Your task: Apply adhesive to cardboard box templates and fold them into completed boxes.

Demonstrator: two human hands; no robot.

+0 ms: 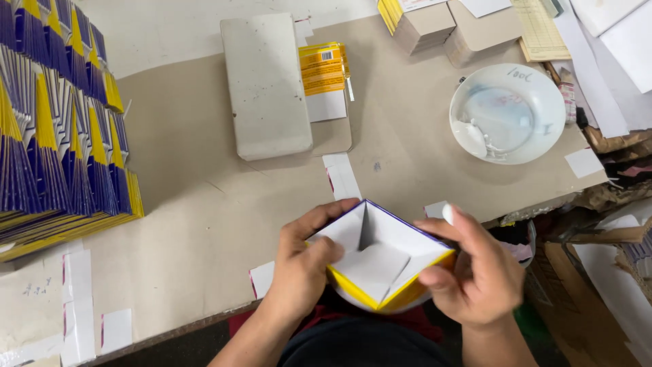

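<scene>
A small square cardboard box (pixel 380 255), white inside with blue and yellow outer sides, is held open end up at the near edge of the table. My left hand (pixel 302 265) grips its left wall, with the thumb pressed inside on a white flap. My right hand (pixel 468 268) holds the right corner, and its forefinger tip carries a white dab. Both hands are shut on the box.
A big stack of folded blue and yellow box blanks (pixel 58 129) fills the left. A grey flat block (pixel 265 85) lies at centre back beside a yellow and white carton (pixel 324 78). A white dish of glue (pixel 508 112) sits at right, with paper stacks (pixel 424 24) behind it.
</scene>
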